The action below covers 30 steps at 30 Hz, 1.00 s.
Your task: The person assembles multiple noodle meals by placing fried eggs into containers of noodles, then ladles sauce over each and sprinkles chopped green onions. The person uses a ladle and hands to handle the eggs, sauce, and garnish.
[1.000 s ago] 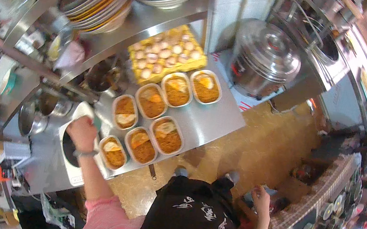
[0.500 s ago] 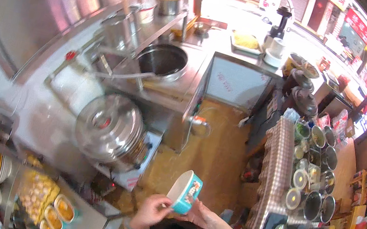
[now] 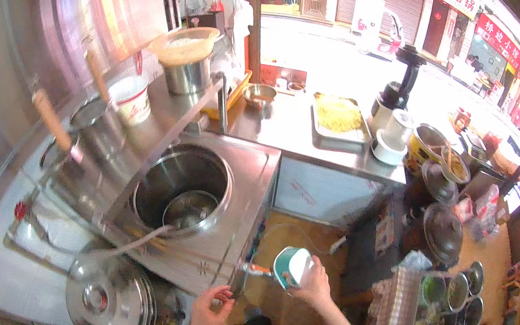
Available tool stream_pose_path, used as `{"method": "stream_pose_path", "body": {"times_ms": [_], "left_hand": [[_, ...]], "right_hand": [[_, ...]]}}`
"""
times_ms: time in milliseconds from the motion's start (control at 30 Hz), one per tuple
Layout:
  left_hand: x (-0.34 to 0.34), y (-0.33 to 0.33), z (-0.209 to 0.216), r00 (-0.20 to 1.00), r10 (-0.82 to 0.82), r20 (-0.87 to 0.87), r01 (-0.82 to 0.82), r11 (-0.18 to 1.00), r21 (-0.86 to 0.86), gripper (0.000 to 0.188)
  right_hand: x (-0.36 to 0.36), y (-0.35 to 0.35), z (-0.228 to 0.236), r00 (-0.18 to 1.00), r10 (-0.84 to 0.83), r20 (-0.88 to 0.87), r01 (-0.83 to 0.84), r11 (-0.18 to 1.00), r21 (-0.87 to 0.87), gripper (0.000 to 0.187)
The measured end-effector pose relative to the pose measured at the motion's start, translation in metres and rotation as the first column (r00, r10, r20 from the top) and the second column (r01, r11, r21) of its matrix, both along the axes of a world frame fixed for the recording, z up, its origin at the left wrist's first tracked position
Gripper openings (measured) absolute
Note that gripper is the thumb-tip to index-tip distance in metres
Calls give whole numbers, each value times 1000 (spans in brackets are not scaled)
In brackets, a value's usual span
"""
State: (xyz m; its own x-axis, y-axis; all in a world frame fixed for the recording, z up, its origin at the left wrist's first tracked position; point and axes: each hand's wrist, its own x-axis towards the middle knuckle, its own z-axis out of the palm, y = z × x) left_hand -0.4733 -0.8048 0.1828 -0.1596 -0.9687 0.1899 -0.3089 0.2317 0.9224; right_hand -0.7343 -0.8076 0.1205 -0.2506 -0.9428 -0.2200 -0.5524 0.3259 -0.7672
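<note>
A teal paper bowl [image 3: 284, 267] with white showing on its right side is tilted in my right hand [image 3: 315, 282], which grips it over the floor in front of the counter. My left hand [image 3: 211, 310] is at the front edge of the steel stove counter [image 3: 241, 229]; its fingers are loosely bent and I see nothing in them. Behind and left of that hand, a deep steel pot [image 3: 153, 175] is set into the counter, with a smaller round metal vessel [image 3: 190, 209] inside it.
A large domed steel lid [image 3: 103, 302] is at the lower left. A tray of yellow food [image 3: 339, 116] lies on the far counter beside a black and white machine [image 3: 394, 92]. Dark lidded pots [image 3: 442, 233] and several round containers [image 3: 457, 292] line the right side.
My left hand has let go of the paper bowl, which is now in my right hand alone and turned over to the right. The view has moved closer to the stove and far counter.
</note>
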Motion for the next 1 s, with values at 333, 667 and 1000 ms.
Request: {"method": "stream_pose_path", "body": {"times_ms": [333,667,1000], "left_hand": [[-14,-184,5,881,433,189,-437,899,-22,20],[-149,-317,34,659,708,255,-745,662,87,15],[-185,-362,41,593,707,385,-777,629,43,19]], "right_hand": [[-118,-366,26,359,1,934,-5,1000,0,78],[-41,-784,73,-41,14,999,-343,939,-28,64],[-9,-759,34,256,266,929,-311,933,-181,35]]}}
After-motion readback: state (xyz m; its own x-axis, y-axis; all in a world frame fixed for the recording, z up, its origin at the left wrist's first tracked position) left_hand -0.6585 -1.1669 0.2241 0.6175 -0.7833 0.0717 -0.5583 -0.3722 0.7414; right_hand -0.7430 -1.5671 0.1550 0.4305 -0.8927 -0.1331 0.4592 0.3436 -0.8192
